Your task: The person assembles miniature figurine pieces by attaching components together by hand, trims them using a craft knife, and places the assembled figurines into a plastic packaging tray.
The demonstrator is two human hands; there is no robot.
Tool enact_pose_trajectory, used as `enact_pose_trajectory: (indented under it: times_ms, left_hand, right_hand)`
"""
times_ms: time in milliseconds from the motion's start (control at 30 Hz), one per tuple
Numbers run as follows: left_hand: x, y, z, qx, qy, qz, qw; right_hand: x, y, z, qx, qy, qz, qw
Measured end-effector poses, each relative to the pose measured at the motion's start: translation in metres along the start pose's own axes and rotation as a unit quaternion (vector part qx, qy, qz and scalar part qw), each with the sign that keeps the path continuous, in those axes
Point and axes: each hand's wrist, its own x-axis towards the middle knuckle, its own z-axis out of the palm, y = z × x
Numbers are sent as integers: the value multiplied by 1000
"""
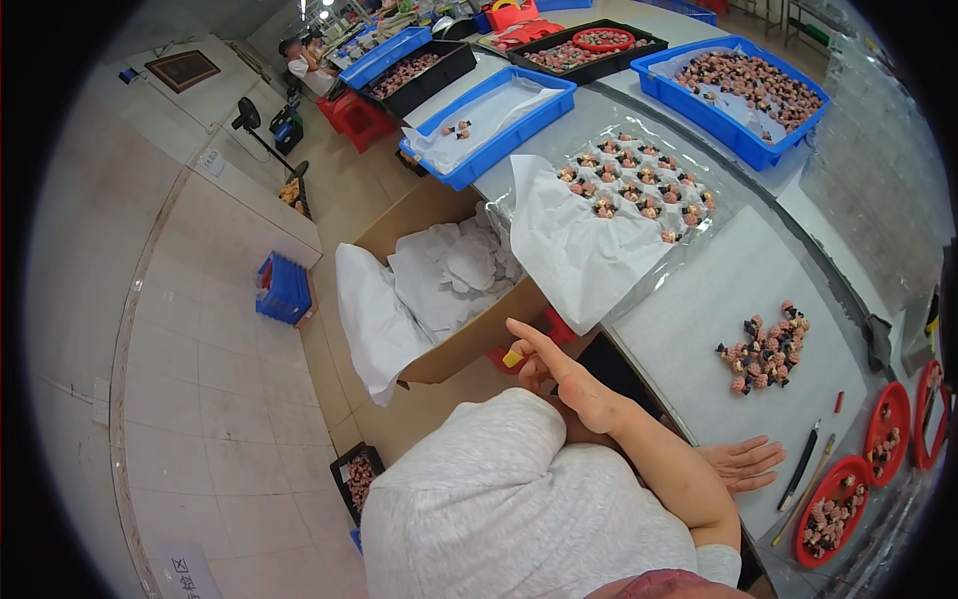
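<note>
My arms cross in front of my grey shirt [489, 489]. My right hand [574, 384] is beside my left elbow, its index finger stretched out and the others partly bent; a yellow cover [513, 358] sits on one finger. Nothing shows in its grasp. My left hand [743, 465] lies flat on the white worktop [689, 399], fingers apart, its forearm partly hidden behind the right one. Beyond it is a loose pile of small pink, black and cream pieces [766, 349]. A black pen-like tool [799, 467] and a thin brush [810, 479] lie beside the left hand.
Similar pieces stand in rows on a white padded sheet [639, 190] farther back. Red round trays [806, 551] are at the right, blue trays [559, 95] at the back. A cardboard box [469, 354] with white paper [449, 270] stands left of the table.
</note>
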Motion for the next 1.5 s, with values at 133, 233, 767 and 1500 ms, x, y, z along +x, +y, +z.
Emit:
enact_pose_trajectory:
  times_ms: [133,233,767,1500]
  left_hand:
    - [-2,2,-2,-103,-32,-17,994]
    - [-2,2,-3,-90,-25,-19,995]
    - [1,4,-10,-68,-25,-5,997]
    - [0,-102,-62,-203,37,-243,948]
  right_hand:
    - [1,-5,4,-16,2,8,1000]
    - [1,-9,3,-68,-13,11,998]
    - [-4,-2,2,-109,1,18,994]
    - [-198,-84,-162,-550,570,43,608]
